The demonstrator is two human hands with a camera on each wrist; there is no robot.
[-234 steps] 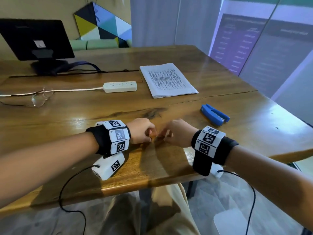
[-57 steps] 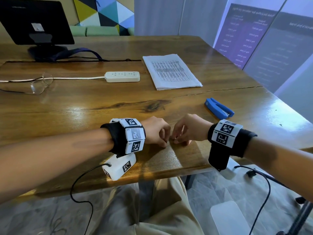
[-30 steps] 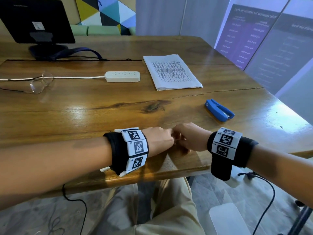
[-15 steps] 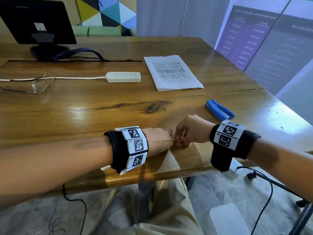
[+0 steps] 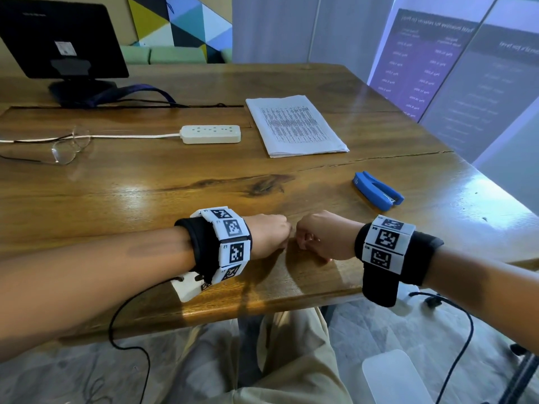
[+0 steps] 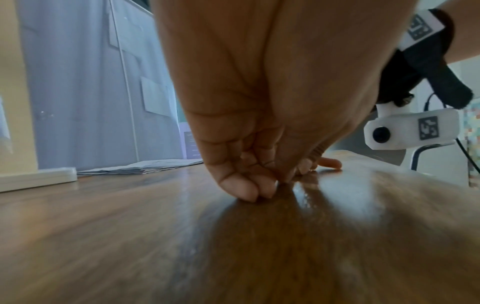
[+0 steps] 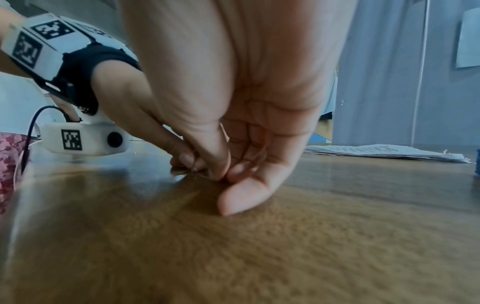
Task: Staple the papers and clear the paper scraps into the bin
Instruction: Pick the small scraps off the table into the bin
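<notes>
From the head view, the left hand and right hand sit knuckle to knuckle, fingers curled; papers lie well beyond them, the stapler beyond the right.

The left wrist view shows fingertips bunched against the table, seemingly gathering scraps.

In the right wrist view, something tiny sits between both hands' pinches; I cannot tell what. No bin shows.

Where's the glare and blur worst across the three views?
Head view: sharp, with wide-angle bowing; window glare on the table at its right edge and a smaller sheen left of centre; both hands cast shadows toward the near edge. Left wrist view: the left hand fills the frame, tabletop foreground smeared, bright streak beside the fingertips. Right wrist view: the right hand looks washed out, near wood soft and grainy.
</notes>
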